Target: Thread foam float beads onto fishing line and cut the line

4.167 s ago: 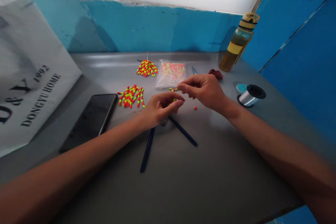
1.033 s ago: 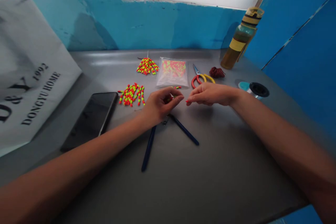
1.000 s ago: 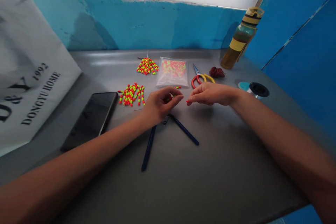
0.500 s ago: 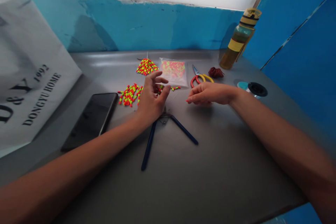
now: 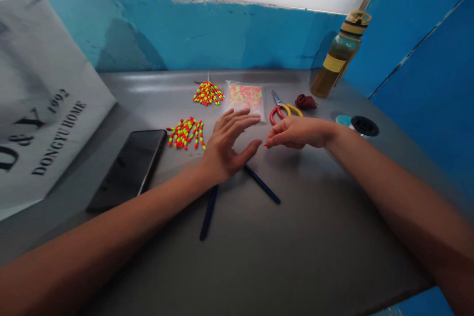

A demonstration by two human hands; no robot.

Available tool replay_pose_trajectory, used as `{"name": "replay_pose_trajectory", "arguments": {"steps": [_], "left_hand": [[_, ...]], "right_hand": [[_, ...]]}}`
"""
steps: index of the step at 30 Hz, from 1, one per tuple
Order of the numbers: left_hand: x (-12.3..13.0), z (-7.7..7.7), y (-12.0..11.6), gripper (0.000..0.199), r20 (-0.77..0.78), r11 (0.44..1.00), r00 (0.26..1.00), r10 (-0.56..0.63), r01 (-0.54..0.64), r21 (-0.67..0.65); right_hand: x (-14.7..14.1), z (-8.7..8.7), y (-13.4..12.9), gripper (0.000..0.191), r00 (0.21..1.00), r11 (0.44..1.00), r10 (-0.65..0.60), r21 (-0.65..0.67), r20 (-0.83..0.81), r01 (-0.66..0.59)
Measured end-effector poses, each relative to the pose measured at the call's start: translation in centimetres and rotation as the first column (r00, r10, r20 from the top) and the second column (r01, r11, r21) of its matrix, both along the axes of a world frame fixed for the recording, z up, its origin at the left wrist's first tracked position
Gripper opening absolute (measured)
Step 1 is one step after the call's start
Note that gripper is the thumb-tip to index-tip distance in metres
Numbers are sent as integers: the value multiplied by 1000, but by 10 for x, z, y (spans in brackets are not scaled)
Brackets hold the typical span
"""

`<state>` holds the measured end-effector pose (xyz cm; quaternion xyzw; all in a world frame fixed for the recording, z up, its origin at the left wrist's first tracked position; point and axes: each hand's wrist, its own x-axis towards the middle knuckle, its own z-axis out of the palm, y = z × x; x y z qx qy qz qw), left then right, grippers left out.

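My left hand (image 5: pixel 230 147) is over the middle of the table, fingers stretched out and thumb apart, holding nothing I can see. Just to its right, my right hand (image 5: pixel 298 132) pinches a small red bead (image 5: pixel 265 145) between thumb and forefinger. The two hands do not touch. Beneath my left hand lies a pair of pliers with dark blue handles (image 5: pixel 262 185) spread apart; the hand hides its head. Left of that hand is a pile of red and yellow beads (image 5: pixel 184 134). A clear bag of similar beads (image 5: pixel 244 96) lies behind my fingers.
Scissors (image 5: pixel 283 108) with red and yellow handles and a dark red cord bundle (image 5: pixel 305 102) lie behind my right hand. A spool (image 5: pixel 365 126) and a bottle (image 5: pixel 329 71) stand to the right. Leftward are a phone (image 5: pixel 128 170), a large white bag (image 5: pixel 48 123) and another bead bunch (image 5: pixel 208 93).
My left hand has moved right, close to the right fingertips, and its fingers have straightened. It now covers the pliers' head. My right hand has barely moved and still pinches the red bead.
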<state>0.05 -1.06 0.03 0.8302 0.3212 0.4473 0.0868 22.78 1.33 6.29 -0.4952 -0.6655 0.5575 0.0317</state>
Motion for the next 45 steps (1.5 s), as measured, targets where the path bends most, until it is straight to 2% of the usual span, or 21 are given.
{"name": "replay_pose_trajectory", "arguments": {"steps": [6, 10, 15, 24, 31, 38, 42, 45], "left_hand": [[2, -1, 2, 15, -64, 993, 991, -115, 116, 16], [3, -5, 6, 14, -98, 986, 981, -169, 169, -5], [3, -11, 11, 13, -109, 984, 978, -175, 174, -21], [4, -8, 12, 7, -97, 961, 956, -277, 276, -31], [3, -7, 10, 10, -78, 987, 984, -159, 157, -39], [2, -2, 5, 7, 86, 997, 995, 45, -39, -72], [2, 0, 5, 9, 101, 989, 990, 95, -83, -119], [1, 0, 5, 11, 104, 985, 988, 114, -98, -141]], "right_hand": [[0, 1, 1, 18, 1000, 1000, -2, 31, -5, 2], [1, -1, 2, 19, 1000, 1000, -3, 16, -1, 3], [0, -2, 2, 21, 1000, 1000, 14, -1, 6, -14], [1, -7, 2, 23, 998, 999, 49, -15, -28, -49], [3, -3, 1, 18, 992, 994, 109, -25, -60, -111], [4, -4, 0, 11, 945, 950, 311, -5, -96, -313], [6, -8, -1, 14, 923, 919, 374, -96, -94, -383], [7, -8, -2, 22, 928, 923, 341, -133, -151, -361]]}}
